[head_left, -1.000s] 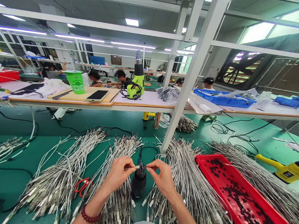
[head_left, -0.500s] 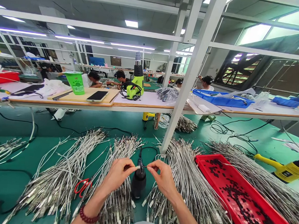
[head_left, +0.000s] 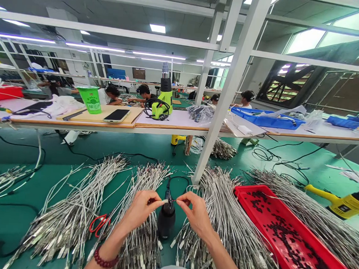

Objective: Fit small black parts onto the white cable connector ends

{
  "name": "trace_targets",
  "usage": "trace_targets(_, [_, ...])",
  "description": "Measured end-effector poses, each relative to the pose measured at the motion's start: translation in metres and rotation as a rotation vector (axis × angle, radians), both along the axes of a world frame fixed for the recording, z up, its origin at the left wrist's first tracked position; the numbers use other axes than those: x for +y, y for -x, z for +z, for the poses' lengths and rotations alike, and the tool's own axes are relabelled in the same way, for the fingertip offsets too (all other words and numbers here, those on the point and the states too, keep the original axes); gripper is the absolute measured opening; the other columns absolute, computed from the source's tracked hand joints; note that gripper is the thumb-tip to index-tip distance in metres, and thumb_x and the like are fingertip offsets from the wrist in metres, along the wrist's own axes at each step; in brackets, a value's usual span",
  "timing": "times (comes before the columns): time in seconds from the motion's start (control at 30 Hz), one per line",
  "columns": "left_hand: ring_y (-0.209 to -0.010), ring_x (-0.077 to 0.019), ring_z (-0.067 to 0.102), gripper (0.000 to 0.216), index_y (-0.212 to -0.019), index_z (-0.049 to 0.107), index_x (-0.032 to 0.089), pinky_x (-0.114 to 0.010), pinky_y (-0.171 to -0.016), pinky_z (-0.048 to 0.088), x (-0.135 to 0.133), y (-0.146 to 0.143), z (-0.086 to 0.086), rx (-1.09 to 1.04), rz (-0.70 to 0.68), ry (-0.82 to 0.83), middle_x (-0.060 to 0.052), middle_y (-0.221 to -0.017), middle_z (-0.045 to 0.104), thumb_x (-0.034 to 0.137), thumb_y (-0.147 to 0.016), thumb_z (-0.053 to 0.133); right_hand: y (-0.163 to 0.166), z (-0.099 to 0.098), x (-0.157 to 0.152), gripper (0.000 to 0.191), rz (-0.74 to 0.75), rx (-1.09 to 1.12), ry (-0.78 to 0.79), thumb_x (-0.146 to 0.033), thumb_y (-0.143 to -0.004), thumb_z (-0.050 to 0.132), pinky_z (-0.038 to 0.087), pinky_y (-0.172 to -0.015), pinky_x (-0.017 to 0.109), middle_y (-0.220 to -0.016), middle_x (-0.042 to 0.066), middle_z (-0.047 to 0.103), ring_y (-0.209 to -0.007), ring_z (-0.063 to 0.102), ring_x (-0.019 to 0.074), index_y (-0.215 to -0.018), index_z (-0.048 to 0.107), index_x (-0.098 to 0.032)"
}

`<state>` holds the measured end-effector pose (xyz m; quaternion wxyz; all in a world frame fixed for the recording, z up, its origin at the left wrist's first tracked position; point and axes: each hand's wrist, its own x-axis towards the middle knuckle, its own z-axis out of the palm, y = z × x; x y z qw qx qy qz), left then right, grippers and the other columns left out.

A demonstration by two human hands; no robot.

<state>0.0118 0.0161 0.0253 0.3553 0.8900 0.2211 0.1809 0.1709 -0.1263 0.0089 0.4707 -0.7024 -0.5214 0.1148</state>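
Note:
My left hand (head_left: 146, 207) is closed in a pinch, with the pale end of a white cable (head_left: 165, 201) at its fingertips. Opposite it, my right hand (head_left: 194, 211) pinches thin dark wires (head_left: 174, 200) that reach toward the cable end. The two sets of fingertips are a small gap apart. Directly below the gap stands a black cylindrical tool (head_left: 166, 223) with a cord leading away behind it. Bundles of white cables with metal plugs lie on both sides, the left bundle (head_left: 140, 229) under my left forearm and the right bundle (head_left: 223, 218) beside my right hand.
A red tray (head_left: 286, 226) of small black pieces lies at right, beside a yellow heat gun (head_left: 342, 203). Red-handled scissors (head_left: 98, 223) rest between left bundles. A slanted white post (head_left: 216, 132) rises ahead. The shelf holds a green cup (head_left: 90, 100), phone (head_left: 116, 115) and green heat gun (head_left: 165, 97).
My hands keep almost the same place and pinch. In the background, a person at the far left and another at the right have shifted their arms.

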Motion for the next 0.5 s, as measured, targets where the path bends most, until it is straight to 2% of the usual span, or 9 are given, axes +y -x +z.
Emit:
trace_targets(0.1, [-0.054, -0.0101, 0.038, 0.042, -0.063, 0.064, 0.015, -0.023, -0.053, 0.024, -0.002, 0.002, 0.004, 0.03, -0.032, -0.032, 0.004, -0.054, 0.05, 0.042, -0.09, 0.047, 0.001, 0.004, -0.002, 0.018, 0.005, -0.013, 0.017, -0.025, -0.091, 0.051, 0.042, -0.063, 0.026, -0.075, 0.002, 0.062, -0.068, 0.055, 0.0164, -0.083, 0.066, -0.02])
trace_targets(0.2, [-0.052, -0.0097, 0.036, 0.043, -0.065, 0.065, 0.016, -0.023, -0.052, 0.023, -0.003, 0.002, 0.005, 0.042, -0.024, -0.027, 0.005, -0.052, 0.048, 0.042, -0.092, 0.043, 0.002, 0.005, -0.003, 0.018, 0.002, -0.017, 0.029, -0.024, -0.091, 0.05, 0.041, -0.062, 0.026, -0.075, 0.002, 0.061, -0.067, 0.054, 0.0159, -0.082, 0.065, -0.02])
trace_targets(0.33, [-0.054, -0.0105, 0.04, 0.036, -0.067, 0.065, 0.016, -0.022, -0.052, 0.026, -0.003, 0.001, -0.001, 0.036, 0.036, 0.023, 0.003, -0.056, 0.054, 0.043, -0.086, 0.052, 0.001, 0.002, -0.002, 0.018, 0.001, -0.004, 0.023, -0.024, -0.091, 0.051, 0.042, -0.062, 0.026, -0.075, 0.002, 0.061, -0.068, 0.056, 0.0159, -0.082, 0.066, -0.019])
trace_targets(0.5, [-0.057, -0.0122, 0.047, 0.019, -0.067, 0.061, 0.016, -0.022, -0.055, 0.031, -0.003, -0.001, -0.007, -0.022, 0.078, 0.049, 0.002, -0.062, 0.059, 0.031, -0.079, 0.059, 0.0, -0.004, 0.003, 0.013, -0.019, 0.012, -0.005, -0.02, -0.087, 0.056, 0.042, -0.062, 0.026, -0.074, 0.001, 0.062, -0.068, 0.056, 0.0153, -0.081, 0.068, -0.021])
